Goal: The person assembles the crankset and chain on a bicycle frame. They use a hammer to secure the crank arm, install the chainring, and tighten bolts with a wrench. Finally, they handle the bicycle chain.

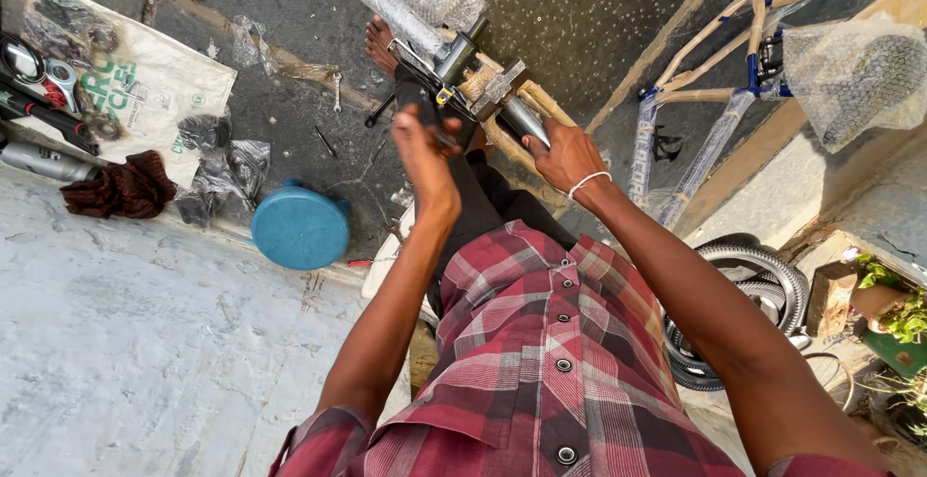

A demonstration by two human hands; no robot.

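Occlusions and cut-offs, head view.
Left hand [423,149] covers the dark tool's [413,91] lower end; grip form cannot be told. Right hand [565,156] hides part of the wrapped bicycle frame [488,86], whose tube leaves the top edge. Second frame [710,100] cut at top right corner. Tyres [763,279] half behind the right forearm. Tools on the printed sack [154,81] run off the left edge, too small to identify.

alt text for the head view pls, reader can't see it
Seen from above, a person in a red plaid shirt grips a paper-wrapped bicycle frame part with the left hand and right hand. A blue round lid, a dark red cloth and tools on a sack lie left; another wrapped bicycle frame stands right.
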